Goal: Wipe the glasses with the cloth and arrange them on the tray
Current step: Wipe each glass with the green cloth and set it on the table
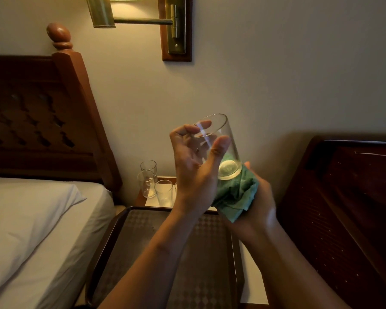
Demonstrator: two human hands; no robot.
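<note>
You work with one view only: a wide-angle camera worn on your head. It faces forward and down toward the wall (pixel 276 74), from close above the tray (pixel 143 230). Your left hand (pixel 194 166) and right hand (pixel 257 204) fill mid-frame; the bed (pixel 31 219) borders the left, the wall lamp (pixel 175 27) the top.

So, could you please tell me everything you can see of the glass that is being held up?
The glass is a clear, plain tumbler with a thick base, and it looks empty. It is held above the tray, tilted, with its mouth up and toward the left. The left hand grips its wall between thumb and fingers; the green cloth, held in the right hand, presses against its base.
</note>
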